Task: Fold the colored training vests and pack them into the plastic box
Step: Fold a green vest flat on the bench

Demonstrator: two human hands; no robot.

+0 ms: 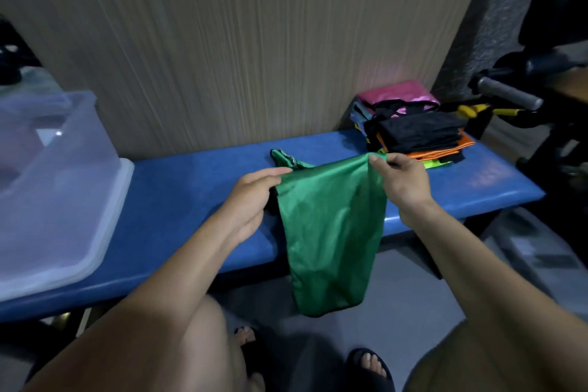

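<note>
A shiny green vest [331, 232] hangs over the front edge of the blue bench [178, 194], its top strap lying on the bench surface. My left hand [254, 197] pinches its upper left edge. My right hand [401, 181] pinches its upper right corner. A clear plastic box [60, 181] stands on the bench's left end, nothing plainly visible inside it. On the right end lies a pile of vests [416, 130]: pink at the back, black on top, orange and yellow-green beneath.
A wood-grain wall panel [238, 41] rises straight behind the bench. Black exercise equipment with a grey handle [509, 94] crowds the right side. My knees and sandalled feet [369, 366] are below, on a grey floor.
</note>
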